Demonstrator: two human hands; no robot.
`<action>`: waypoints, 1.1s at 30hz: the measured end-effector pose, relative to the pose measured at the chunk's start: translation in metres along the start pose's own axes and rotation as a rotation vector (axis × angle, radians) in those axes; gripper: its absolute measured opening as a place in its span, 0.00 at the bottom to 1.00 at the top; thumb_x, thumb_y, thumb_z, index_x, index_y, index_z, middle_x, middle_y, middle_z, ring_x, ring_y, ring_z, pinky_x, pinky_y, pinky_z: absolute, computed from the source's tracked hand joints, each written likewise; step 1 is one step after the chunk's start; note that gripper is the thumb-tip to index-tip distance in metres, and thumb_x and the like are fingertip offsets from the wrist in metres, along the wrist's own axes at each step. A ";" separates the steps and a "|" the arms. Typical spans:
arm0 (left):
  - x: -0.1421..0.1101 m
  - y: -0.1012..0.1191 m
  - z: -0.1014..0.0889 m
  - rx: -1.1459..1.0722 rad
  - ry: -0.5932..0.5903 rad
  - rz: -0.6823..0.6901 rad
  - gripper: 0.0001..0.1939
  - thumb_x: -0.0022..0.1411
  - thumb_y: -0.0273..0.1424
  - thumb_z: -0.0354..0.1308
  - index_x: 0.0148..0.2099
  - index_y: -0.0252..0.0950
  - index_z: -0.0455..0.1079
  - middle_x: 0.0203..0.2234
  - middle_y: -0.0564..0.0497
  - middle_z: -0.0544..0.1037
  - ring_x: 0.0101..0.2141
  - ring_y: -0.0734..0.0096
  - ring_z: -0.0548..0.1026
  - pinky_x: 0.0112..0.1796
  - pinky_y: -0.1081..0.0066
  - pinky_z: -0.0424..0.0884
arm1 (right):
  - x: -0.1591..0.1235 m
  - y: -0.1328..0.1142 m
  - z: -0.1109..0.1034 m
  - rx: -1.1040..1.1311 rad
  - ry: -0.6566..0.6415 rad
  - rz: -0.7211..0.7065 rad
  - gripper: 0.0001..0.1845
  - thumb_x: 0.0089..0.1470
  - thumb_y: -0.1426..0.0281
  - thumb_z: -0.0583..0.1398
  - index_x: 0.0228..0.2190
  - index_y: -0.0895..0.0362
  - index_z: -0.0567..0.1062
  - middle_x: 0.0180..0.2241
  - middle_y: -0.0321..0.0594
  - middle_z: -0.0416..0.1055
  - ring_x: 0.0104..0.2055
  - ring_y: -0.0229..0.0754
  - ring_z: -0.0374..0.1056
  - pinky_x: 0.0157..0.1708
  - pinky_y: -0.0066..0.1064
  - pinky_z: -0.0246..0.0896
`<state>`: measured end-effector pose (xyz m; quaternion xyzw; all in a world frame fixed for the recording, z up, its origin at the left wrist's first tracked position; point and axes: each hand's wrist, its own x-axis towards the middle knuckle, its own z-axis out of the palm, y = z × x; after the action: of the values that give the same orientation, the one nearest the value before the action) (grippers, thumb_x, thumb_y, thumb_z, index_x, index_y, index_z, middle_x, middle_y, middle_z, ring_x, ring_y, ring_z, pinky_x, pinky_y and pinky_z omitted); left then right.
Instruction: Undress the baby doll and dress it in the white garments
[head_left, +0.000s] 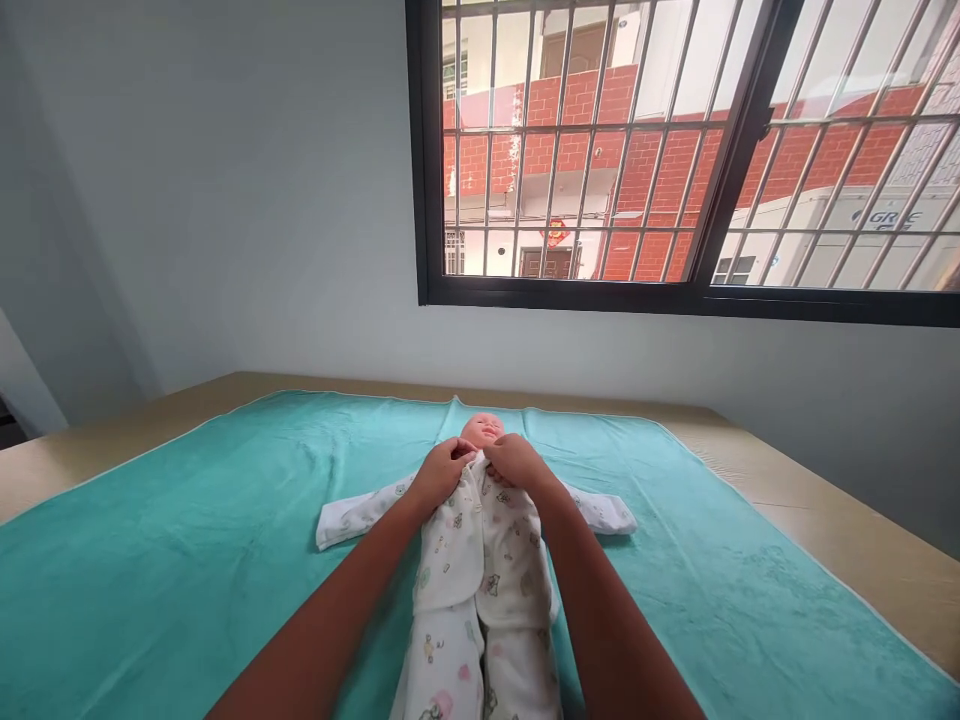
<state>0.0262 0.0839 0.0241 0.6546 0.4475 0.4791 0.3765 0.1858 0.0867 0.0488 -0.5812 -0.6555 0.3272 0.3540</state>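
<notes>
A baby doll lies on its back with its head at the far end, dressed in white printed baby clothes. The sleeves stretch out to both sides, and the front edges of the top meet along the middle. Near the doll's neck, my left hand pinches the left edge of the collar. Close beside it, my right hand has its fingers closed on the right edge of the collar. My fingers hide part of the neckline and the doll's chin.
A turquoise blanket lies under the doll, spread over a tan surface. Behind stands a grey wall with a dark-framed, barred window at the right.
</notes>
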 end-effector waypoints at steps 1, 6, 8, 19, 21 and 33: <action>0.000 0.001 -0.001 -0.008 0.018 -0.002 0.12 0.53 0.38 0.61 0.36 0.35 0.76 0.30 0.49 0.79 0.33 0.64 0.74 0.37 0.68 0.67 | 0.000 0.003 -0.001 0.071 -0.019 0.021 0.11 0.48 0.68 0.57 0.18 0.56 0.70 0.17 0.42 0.70 0.20 0.39 0.65 0.20 0.28 0.56; -0.004 0.011 -0.002 -0.100 0.067 -0.018 0.14 0.55 0.40 0.61 0.38 0.35 0.75 0.33 0.48 0.80 0.34 0.66 0.74 0.36 0.69 0.67 | -0.001 0.010 0.002 0.412 -0.033 0.080 0.08 0.48 0.66 0.54 0.23 0.57 0.68 0.17 0.37 0.67 0.17 0.35 0.61 0.16 0.25 0.53; -0.006 0.016 -0.002 -0.197 0.069 -0.055 0.14 0.53 0.39 0.63 0.38 0.35 0.76 0.34 0.48 0.80 0.34 0.66 0.75 0.37 0.69 0.67 | -0.001 0.010 0.005 0.537 -0.016 0.069 0.07 0.47 0.65 0.55 0.23 0.56 0.66 0.18 0.35 0.65 0.18 0.34 0.61 0.17 0.24 0.54; -0.004 0.020 0.002 -0.594 0.066 -0.217 0.11 0.52 0.30 0.67 0.38 0.32 0.75 0.26 0.50 0.76 0.24 0.79 0.71 0.29 0.75 0.69 | 0.001 0.002 0.018 0.740 -0.005 -0.079 0.12 0.46 0.63 0.59 0.20 0.56 0.65 0.15 0.30 0.61 0.16 0.31 0.54 0.14 0.24 0.44; -0.004 0.017 0.007 -0.603 0.059 -0.229 0.10 0.52 0.29 0.67 0.37 0.30 0.75 0.25 0.49 0.76 0.24 0.77 0.72 0.29 0.74 0.70 | 0.000 0.004 0.018 0.710 -0.029 -0.076 0.11 0.46 0.63 0.60 0.20 0.57 0.67 0.15 0.31 0.62 0.15 0.31 0.53 0.14 0.24 0.43; -0.007 0.016 0.009 -0.657 0.074 -0.258 0.05 0.53 0.25 0.65 0.33 0.30 0.72 0.22 0.51 0.74 0.21 0.80 0.70 0.24 0.78 0.68 | -0.001 0.011 0.018 0.573 -0.021 -0.083 0.15 0.49 0.60 0.58 0.19 0.57 0.69 0.16 0.32 0.64 0.15 0.31 0.55 0.14 0.24 0.46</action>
<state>0.0379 0.0720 0.0343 0.4187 0.3619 0.5694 0.6079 0.1768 0.0868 0.0298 -0.4268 -0.5631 0.4903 0.5103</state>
